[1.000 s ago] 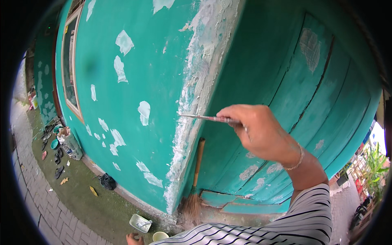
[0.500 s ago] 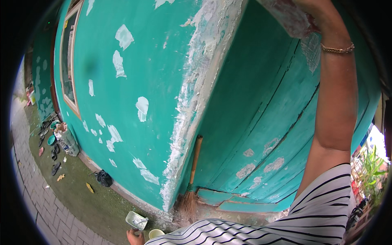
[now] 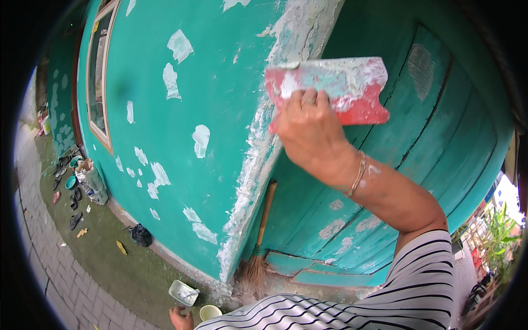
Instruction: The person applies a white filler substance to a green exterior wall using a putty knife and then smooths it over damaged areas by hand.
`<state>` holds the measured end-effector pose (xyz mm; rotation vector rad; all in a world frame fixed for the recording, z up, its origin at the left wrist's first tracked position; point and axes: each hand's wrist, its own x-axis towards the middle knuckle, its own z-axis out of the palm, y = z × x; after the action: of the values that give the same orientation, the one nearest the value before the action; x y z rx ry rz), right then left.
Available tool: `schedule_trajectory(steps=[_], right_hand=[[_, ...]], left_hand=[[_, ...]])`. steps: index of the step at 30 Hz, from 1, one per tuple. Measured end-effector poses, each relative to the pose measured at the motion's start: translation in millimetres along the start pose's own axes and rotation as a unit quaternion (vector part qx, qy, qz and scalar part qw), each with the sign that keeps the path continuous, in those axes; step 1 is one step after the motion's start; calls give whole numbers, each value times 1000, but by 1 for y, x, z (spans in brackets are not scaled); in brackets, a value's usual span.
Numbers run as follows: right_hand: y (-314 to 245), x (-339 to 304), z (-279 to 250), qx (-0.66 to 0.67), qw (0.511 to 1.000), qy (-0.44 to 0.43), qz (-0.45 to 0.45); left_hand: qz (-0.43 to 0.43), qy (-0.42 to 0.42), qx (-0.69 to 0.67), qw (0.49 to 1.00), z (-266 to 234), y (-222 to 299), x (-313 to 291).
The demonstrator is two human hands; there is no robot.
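Note:
My right hand [image 3: 311, 129] grips a red putty spreader [image 3: 360, 110] smeared with white putty, its pale edge upward. The spreader's left end overlaps the white, rough-plastered wall corner [image 3: 250, 157]; whether it touches is hard to tell. Low in view, my left hand [image 3: 181, 318] has curled fingers, and what they hold, if anything, does not show. Just beyond it is a white rectangular tray [image 3: 183, 292] with putty and a thin tool in it. A cream bowl [image 3: 210, 313] stands to the right of that hand, partly cut off by my striped shirt.
White patches dot the green wall [image 3: 220, 104]. Green boards [image 3: 396, 181] line the recess, where a broom [image 3: 266, 212] leans. Along the ground at left lie a black bag [image 3: 141, 235], a sack [image 3: 91, 183] and several sandals [image 3: 75, 221].
My right arm has come down and left from the upper right, bringing the spreader from the recess boards to the plastered corner. The left hand has hardly moved.

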<state>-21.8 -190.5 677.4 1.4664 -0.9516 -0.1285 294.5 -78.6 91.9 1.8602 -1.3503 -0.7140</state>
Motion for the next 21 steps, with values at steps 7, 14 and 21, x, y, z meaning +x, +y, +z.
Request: schedule_trajectory(steps=[7, 14, 21], right_hand=[[-41, -34, -36, 127, 992, 25, 8], [-53, -47, -3, 75, 996, 41, -6], [-19, -9, 24, 33, 998, 45, 15]], left_hand=[[21, 3, 22, 1000, -8, -46, -7], [-14, 1, 13, 1000, -21, -36, -6], [-9, -13, 13, 1000, -21, -28, 5]])
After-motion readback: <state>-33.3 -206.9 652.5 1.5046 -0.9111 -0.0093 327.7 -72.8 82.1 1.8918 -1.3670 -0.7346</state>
